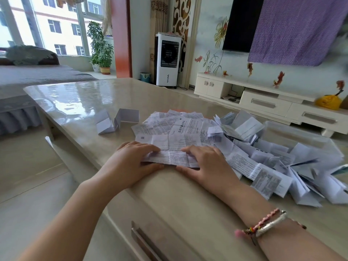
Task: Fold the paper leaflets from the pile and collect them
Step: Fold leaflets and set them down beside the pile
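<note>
Two hands are on one leaflet (pixel 174 140) that lies spread out in front of me on the table (pixel 79 102). My left hand (pixel 131 159) and my right hand (pixel 205 161) each pinch its near edge, thumb under and fingers on top, and roll that edge over toward the far side. The pile (pixel 278 157) waits on the right. Two folded leaflets (pixel 116 120) stand far left. I think the fold could go crooked if one hand pushes faster. The thin paper could tear if I pull, or slide on the shiny top.
</note>
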